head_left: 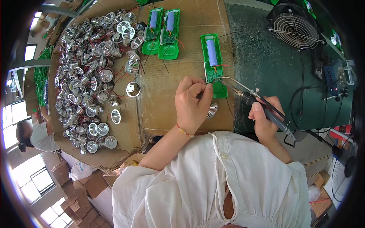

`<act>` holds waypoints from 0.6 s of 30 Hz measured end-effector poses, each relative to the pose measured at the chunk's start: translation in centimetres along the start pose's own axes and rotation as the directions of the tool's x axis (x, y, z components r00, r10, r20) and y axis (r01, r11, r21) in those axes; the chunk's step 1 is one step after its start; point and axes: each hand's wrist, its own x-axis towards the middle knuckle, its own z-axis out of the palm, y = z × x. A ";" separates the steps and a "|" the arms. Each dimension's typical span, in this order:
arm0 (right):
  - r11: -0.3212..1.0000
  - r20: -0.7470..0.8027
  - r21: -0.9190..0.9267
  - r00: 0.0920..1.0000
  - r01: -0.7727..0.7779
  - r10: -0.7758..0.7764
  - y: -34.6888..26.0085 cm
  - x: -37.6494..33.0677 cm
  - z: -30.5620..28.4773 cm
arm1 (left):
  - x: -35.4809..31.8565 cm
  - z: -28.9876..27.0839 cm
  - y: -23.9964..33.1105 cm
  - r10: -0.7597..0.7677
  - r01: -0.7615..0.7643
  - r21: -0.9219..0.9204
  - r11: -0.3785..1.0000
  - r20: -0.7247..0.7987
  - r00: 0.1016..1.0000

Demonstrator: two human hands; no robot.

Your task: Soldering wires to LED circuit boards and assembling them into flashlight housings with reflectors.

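Note:
My right hand [264,121] is closed around a soldering iron [249,98] with a thin curved metal tube along it. The iron's tip reaches the circuit board [213,76] in a green plastic housing [219,91]. A blue cylindrical battery cell [211,53] lies in that housing, with red and black wires coming off. My left hand [193,100] is pinched at the board's left lower edge; what its fingertips hold is hidden. Below the housing, partly behind my left hand, a shiny lamp reflector [213,110] lies on the cardboard.
A heap of reflectors with wires [87,76] fills the left side of the cardboard [163,110]. Two more green housings [168,51] with cells lie at the back. A fan [296,32] and a blue soldering station [334,79] stand on the right, with cables trailing. Another person [42,135] is at far left.

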 end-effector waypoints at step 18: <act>0.999 -0.012 0.039 0.999 -0.036 0.037 -0.2 0.3 0.1 | -0.1 0.1 0.2 0.013 -0.015 -0.029 0.999 -0.038 0.999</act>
